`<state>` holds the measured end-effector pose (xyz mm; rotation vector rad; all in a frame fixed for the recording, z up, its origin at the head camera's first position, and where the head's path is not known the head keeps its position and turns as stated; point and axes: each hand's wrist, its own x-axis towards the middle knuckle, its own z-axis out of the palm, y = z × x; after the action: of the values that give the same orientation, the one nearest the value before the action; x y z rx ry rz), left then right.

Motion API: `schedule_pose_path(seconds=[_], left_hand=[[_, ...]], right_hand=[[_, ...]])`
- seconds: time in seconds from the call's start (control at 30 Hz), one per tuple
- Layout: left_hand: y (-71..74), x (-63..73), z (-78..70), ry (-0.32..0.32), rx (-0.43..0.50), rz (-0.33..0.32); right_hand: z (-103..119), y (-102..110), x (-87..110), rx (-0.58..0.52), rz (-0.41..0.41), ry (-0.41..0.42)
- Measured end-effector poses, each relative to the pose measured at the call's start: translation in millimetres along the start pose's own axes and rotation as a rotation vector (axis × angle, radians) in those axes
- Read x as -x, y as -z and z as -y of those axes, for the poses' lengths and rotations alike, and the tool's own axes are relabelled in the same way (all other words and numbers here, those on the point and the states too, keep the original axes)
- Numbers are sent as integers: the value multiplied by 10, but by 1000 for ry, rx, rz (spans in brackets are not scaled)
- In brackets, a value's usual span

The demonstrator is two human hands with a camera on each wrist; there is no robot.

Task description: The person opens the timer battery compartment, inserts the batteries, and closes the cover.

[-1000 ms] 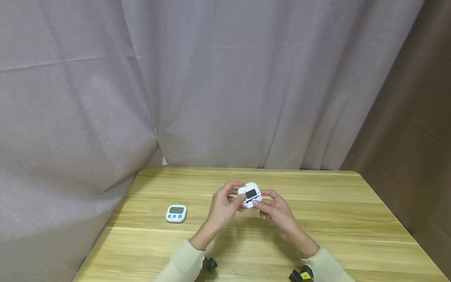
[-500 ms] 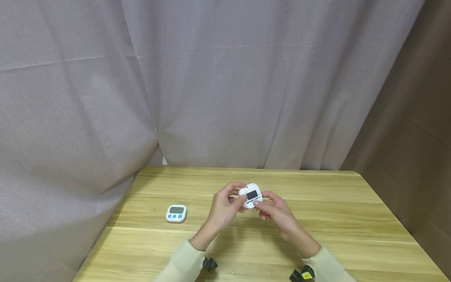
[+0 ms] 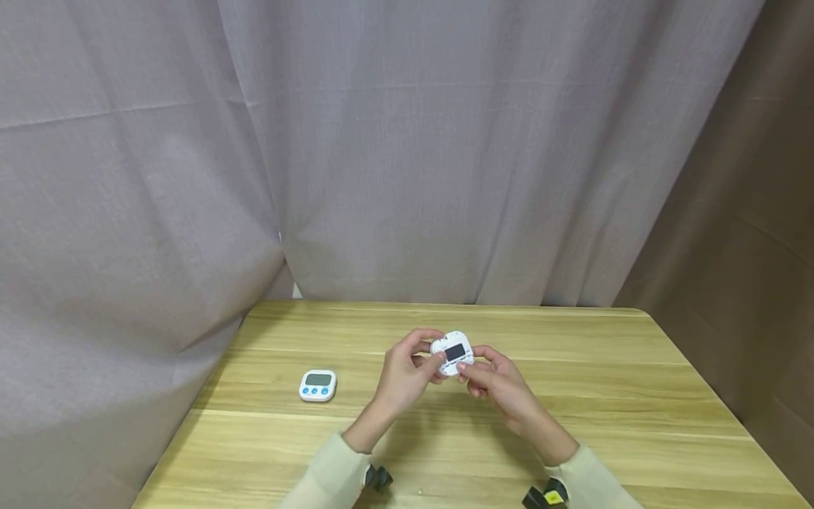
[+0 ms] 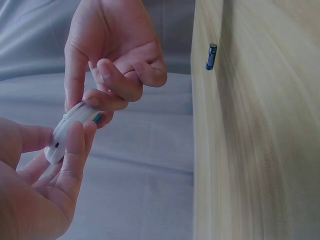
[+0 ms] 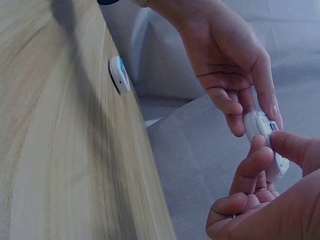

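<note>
A white digital timer [image 3: 455, 341] is held above the table, its back with a dark rectangle turned up in the head view. My left hand [image 3: 405, 378] grips its left side between thumb and fingers. On the lower right edge, the right hand [image 3: 504, 392] pinches it, thumb lying on the back near a thin dark slot. Seen edge-on in the left wrist view, the timer [image 4: 62, 135] sits between both hands, its front mostly hidden. A small blue battery [image 4: 211, 57] lies on the table, showing only in that view.
A second white timer [image 3: 318, 379] with blue buttons lies face up on the wooden table [image 3: 267, 452], left of the hands. Grey curtains [image 3: 407, 155] hang behind the table, and a brown one [image 3: 731, 212] hangs at the right.
Over the last second the timer has shifted slightly right and down, and the dark slot by the right thumb looks narrower. Both hands keep their hold; the second timer has not moved.
</note>
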<state>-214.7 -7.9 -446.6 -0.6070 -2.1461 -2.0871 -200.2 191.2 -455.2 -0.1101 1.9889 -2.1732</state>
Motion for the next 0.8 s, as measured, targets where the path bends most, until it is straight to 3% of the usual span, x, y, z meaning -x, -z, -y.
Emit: schedule_pose_path(seconds=[0.4,0.8], left_hand=[[1,6,-33,11,25,-3],[2,11,-38,-2,22,1]], right_hand=[[-4,7,-5,36,-7,55],[36,-49,45,15,-6,47]])
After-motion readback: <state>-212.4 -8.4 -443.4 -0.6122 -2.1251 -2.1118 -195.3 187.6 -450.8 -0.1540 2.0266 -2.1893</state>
